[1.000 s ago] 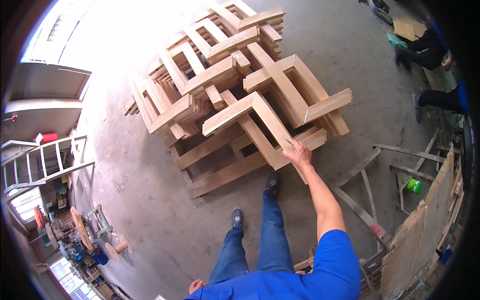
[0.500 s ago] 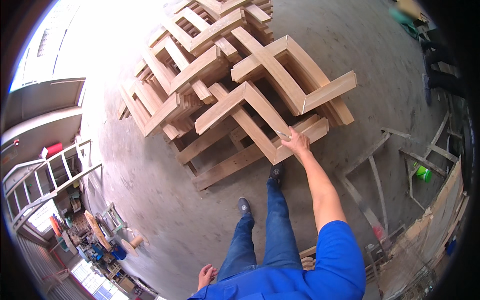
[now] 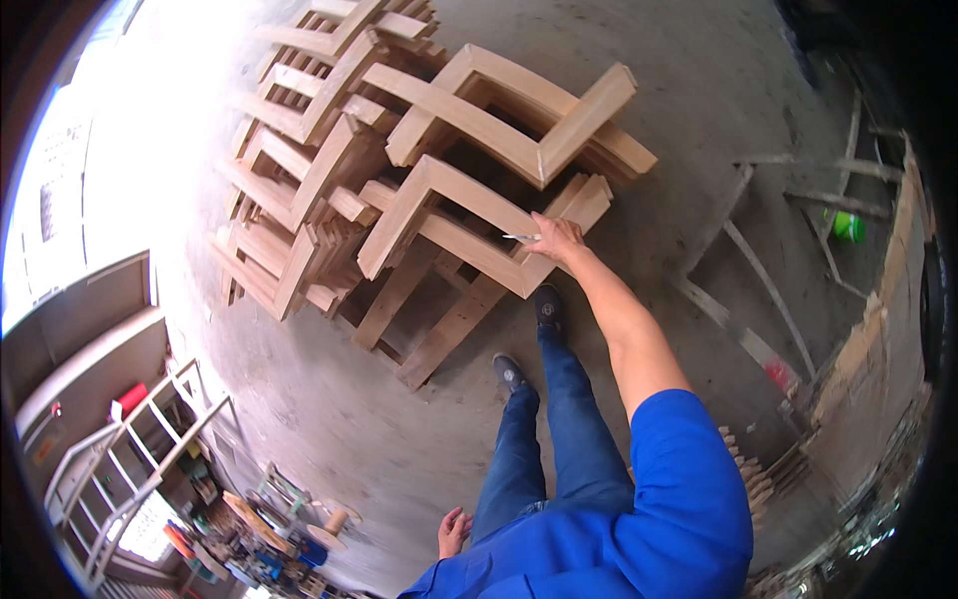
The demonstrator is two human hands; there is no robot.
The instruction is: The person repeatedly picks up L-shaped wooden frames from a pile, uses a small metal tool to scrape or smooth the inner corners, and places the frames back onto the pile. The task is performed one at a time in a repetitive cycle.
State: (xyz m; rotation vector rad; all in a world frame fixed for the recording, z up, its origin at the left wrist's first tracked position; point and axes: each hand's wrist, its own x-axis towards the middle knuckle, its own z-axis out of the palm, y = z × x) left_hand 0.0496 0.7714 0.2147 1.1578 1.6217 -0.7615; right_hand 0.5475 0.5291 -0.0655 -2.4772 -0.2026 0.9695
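Observation:
My right hand (image 3: 557, 238) reaches out to the near corner of a stack of mitred wooden corner pieces (image 3: 484, 204). Its fingers are closed on a slim, pale, pointed pen-like tool (image 3: 517, 238), its tip directed left over the wood; the exact kind is too small to tell. The hand is at the joint of the top piece; whether the tip touches the wood is unclear. Low beside my left thigh, my left hand (image 3: 454, 532) hangs with fingers loosely curled and apart, nothing visible in it.
More stacked corner pieces (image 3: 334, 170) stand behind and to the left, on a wooden pallet (image 3: 454, 334). Metal framing (image 3: 768, 290) lies on the right by a green bucket (image 3: 847, 227). At lower left are a ladder-like rack (image 3: 140, 479), a wooden spool (image 3: 329, 529) and cluttered tools.
The view has turned, shifting the wood stacks left and slightly up. My right hand stays near the same corner, and the pen-like tool shows more plainly. The left hand still hangs low.

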